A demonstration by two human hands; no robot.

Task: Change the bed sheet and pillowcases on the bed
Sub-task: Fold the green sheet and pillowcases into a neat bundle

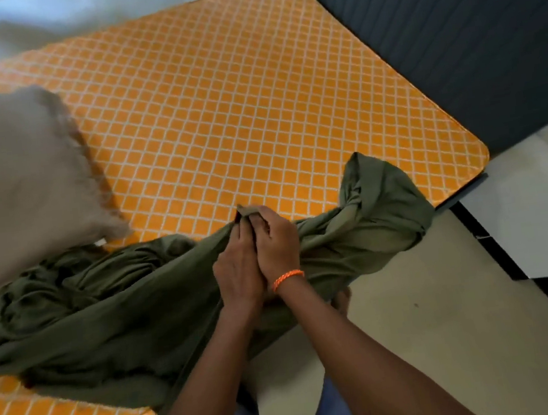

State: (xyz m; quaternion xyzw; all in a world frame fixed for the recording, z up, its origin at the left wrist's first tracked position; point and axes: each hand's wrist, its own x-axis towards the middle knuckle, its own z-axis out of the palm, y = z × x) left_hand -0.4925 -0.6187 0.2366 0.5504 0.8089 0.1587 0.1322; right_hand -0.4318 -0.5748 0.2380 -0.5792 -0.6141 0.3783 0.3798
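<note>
Fingers (pixel 245 226) of both hands pinch green sheet (pixel 105 307) edge on mattress (pixel 236 108)

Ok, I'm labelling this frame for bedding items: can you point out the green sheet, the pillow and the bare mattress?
green sheet (pixel 113 316): head view, on the bunched folds left of the hands.
pillow (pixel 17 176): head view, middle of its grey face.
mattress (pixel 236 108): head view, bare orange lattice top.
</note>
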